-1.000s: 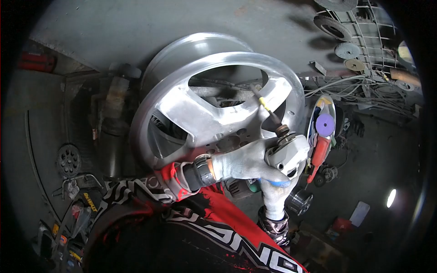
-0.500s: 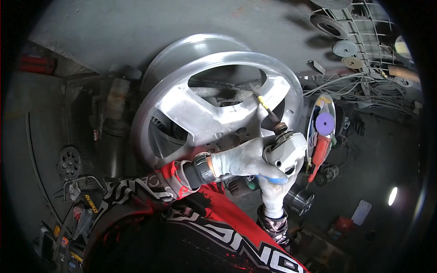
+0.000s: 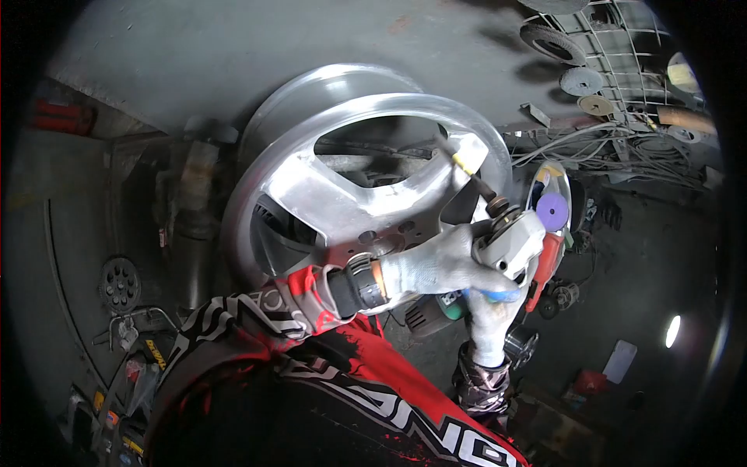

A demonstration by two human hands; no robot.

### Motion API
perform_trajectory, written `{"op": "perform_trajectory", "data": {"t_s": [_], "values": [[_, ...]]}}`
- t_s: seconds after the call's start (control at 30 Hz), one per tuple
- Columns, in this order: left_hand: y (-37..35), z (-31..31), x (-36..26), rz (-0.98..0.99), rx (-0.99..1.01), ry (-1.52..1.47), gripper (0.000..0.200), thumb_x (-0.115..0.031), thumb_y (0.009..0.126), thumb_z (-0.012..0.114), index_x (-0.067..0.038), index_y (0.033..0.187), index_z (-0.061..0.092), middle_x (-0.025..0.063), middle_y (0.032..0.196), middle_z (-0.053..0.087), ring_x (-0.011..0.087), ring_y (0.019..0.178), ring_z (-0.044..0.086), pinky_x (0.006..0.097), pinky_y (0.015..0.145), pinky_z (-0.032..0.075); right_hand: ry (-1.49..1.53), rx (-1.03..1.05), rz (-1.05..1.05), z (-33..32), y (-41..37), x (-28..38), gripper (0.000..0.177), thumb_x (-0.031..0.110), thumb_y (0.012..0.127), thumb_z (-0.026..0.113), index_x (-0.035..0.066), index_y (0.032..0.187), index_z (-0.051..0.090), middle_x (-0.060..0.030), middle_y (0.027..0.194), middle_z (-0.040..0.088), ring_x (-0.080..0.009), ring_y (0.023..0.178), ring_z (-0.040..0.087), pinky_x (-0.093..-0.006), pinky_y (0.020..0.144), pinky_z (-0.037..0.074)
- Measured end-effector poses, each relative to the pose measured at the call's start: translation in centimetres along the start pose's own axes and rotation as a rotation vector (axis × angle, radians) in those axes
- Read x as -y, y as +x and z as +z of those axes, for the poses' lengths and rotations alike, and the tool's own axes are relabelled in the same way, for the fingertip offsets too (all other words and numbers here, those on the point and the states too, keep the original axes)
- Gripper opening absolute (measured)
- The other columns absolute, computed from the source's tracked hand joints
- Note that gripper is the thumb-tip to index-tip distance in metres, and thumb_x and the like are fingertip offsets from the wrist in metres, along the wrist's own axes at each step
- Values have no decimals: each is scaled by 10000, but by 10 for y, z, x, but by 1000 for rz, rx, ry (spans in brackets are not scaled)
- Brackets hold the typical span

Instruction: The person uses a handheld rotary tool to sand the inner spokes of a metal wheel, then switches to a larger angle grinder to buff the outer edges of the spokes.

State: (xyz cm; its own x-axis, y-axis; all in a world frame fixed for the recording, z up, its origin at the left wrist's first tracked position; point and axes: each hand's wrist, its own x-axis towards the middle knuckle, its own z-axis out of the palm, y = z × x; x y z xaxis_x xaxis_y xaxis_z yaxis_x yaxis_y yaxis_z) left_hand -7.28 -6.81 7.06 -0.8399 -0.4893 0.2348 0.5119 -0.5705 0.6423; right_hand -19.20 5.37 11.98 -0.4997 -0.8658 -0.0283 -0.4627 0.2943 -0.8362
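A silver alloy wheel rim point(image 3: 336, 194) fills the middle of the view, tilted, with broad shiny spokes. My left hand point(image 3: 436, 261), in a pale work glove and with a watch at the wrist, is closed around the grey head of an angle grinder point(image 3: 520, 247). My right hand point(image 3: 492, 323), gloved as well, grips the tool from below; its fingers are partly hidden. The grinder's green and dark body shows behind my gloves. From the head, a slim shaft with a yellow band point(image 3: 464, 162) reaches over a spoke at the wheel's right side, its tip blurred.
A red power tool point(image 3: 547, 261) with a purple disc point(image 3: 552, 211) rests on the right. Abrasive wheels point(image 3: 581, 81) hang on a wire rack at upper right, above coiled cables point(image 3: 646, 156). A dark cylinder point(image 3: 193, 253) stands left, near a holed disc point(image 3: 120, 282).
Both hands and the grinder have shifted right and slightly up, taking the shaft along. The wheel sits slightly left and lower in view.
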Motion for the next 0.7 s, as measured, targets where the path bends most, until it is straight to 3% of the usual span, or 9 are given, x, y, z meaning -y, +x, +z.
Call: {"op": "perform_trajectory", "data": {"t_s": [0.1, 0.23, 0.3, 0.37, 0.5, 0.57, 0.7], "values": [[8, 3, 3, -54, -41, -7, 563, -286, 758, 829, -12, 1188, 589, 64, 1070, 642, 138, 998, 585, 306, 898, 486, 42, -1, 106, -4, 3, 1, 1153, 259, 616, 939, -19, 1483, 231, -168, 1340, 511, -235, 1206, 548, -377, 1038, 444], [-4, 1, 9, -14, -14, -12, 578, -289, 758, 827, -6, 1201, 584, 67, 1073, 644, 135, 991, 587, 305, 899, 487, 67, 24, -46, 6, 0, 2, 1143, 269, 611, 946, -12, 1473, 249, -168, 1337, 518, -245, 1211, 547, -390, 1040, 445], [-15, 3, 11, -112, -34, -175, 650, -220, 747, 845, -13, 1286, 546, 65, 1179, 635, 146, 1089, 580, 315, 990, 455, 33, 40, -19, 8, -9, -6, 1156, 245, 588, 956, 8, 1474, 251, -156, 1346, 512, -237, 1218, 544, -394, 1051, 442], [-20, 1, 20, -141, -35, -167, 650, -191, 745, 842, -21, 1297, 544, 56, 1193, 627, 136, 1111, 568, 315, 1006, 441, 191, 28, 114, 16, -14, -2, 1199, 180, 546, 964, 32, 1484, 233, -133, 1372, 494, -220, 1225, 541, -399, 1081, 432], [-21, 3, 16, -94, -71, -145, 640, -211, 753, 836, -20, 1292, 549, 53, 1172, 630, 137, 1089, 575, 323, 994, 449, 163, 18, 86, 15, -13, 1, 1204, 167, 550, 961, 29, 1492, 223, -150, 1369, 492, -220, 1222, 541, -392, 1066, 449], [-14, 6, 7, -62, -88, -126, 553, -294, 756, 826, -12, 1175, 602, 63, 1048, 648, 130, 972, 586, 307, 885, 489, 160, 9, 67, 11, -9, 0, 1205, 163, 554, 959, 27, 1494, 219, -155, 1370, 489, -220, 1221, 541, -391, 1063, 451], [-7, -3, 19, -12, -53, -29, 542, -282, 763, 824, -22, 1186, 605, 62, 1072, 652, 136, 994, 595, 308, 899, 489, 150, 0, 112, 11, -6, -4, 1203, 190, 583, 953, 12, 1505, 201, -158, 1381, 474, -242, 1229, 533, -393, 1056, 441]]}}
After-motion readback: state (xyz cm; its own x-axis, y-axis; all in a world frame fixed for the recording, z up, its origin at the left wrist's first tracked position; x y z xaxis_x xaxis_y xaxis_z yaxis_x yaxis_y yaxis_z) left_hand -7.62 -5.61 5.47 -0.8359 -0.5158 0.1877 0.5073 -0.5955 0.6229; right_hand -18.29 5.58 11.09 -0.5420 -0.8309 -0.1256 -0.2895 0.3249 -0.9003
